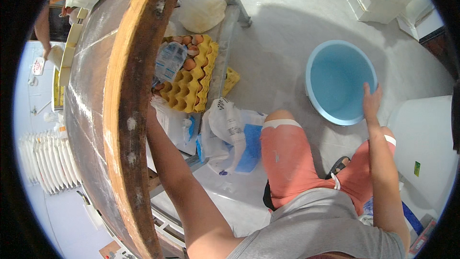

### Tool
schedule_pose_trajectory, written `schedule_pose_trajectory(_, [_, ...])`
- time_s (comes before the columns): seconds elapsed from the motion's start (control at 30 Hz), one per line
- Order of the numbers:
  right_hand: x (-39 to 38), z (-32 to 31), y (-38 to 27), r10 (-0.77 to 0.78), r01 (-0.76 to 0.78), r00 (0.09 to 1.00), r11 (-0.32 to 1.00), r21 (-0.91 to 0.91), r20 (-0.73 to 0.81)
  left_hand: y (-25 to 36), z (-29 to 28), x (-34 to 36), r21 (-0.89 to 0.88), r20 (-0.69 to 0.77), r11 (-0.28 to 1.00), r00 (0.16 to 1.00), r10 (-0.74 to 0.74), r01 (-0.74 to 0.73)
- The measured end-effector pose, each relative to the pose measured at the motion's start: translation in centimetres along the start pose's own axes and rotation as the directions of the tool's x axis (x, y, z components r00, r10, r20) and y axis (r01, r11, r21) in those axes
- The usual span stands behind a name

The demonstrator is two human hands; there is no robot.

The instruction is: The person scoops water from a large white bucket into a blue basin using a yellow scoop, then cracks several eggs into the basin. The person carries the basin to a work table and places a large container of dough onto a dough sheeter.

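Right hand [371, 100] is gripping the near rim of the blue basin [335, 74] on the floor, looks like the pick-up step; next it needs a firm lift. Basin's empty, smooth plastic, sitting just ahead of that grip. Left hand's reaching under the counter [122, 115] toward the egg trays [189, 84], grip hidden, can't tell.

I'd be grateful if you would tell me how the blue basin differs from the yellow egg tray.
The blue basin is round, smooth and deep; the yellow egg tray is flat and dimpled into cups. The basin looks empty, while the tray holds a few brown eggs at its far end. The right hand grips the basin's rim; no hand shows on the tray. The basin stands on the pale floor.
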State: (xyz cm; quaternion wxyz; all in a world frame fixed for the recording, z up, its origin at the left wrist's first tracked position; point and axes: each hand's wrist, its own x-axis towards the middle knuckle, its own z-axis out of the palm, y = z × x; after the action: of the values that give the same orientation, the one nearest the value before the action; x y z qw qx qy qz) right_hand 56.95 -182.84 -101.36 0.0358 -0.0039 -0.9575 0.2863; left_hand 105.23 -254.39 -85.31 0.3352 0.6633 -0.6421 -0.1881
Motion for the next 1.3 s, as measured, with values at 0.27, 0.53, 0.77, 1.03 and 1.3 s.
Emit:
schedule_pose_trajectory(0.27, [0.2, -0.2, -0.1, 0.042, -0.042, 0.999, 0.999, -0.009, 0.009, 0.1, 1.6, -0.3, 0.281, 0.148, 0.922, 0.961, 0.231, -0.265])
schedule_pose_trajectory(0.53, [-0.5, 0.5, -0.9, 0.013, -0.014, 0.999, 0.999, 0.031, 0.037, -3.7, 1.4, 4.2, 0.818, 0.323, 0.461, 0.938, 0.128, -0.344])
schedule_pose_trajectory(0.77, [1.2, -1.1, 1.6, -0.017, 0.016, 0.998, 1.000, -0.027, -0.054, 5.3, 4.0, -3.6, 0.668, 0.423, 0.662, 0.905, 0.040, -0.341])
schedule_pose_trajectory(1.03, [0.2, 0.1, 0.1, -0.013, 0.013, 1.000, 1.000, 0.016, -0.020, 0.2, 1.3, -0.2, 0.700, 0.108, 0.710, 0.994, 0.008, -0.081])
schedule_pose_trajectory(1.3, [0.9, 0.5, 2.6, -0.008, 0.017, 0.996, 0.993, 0.113, -0.087, 7.5, 2.6, -7.3, -0.256, 0.174, 0.952, 0.976, -0.128, 0.170])
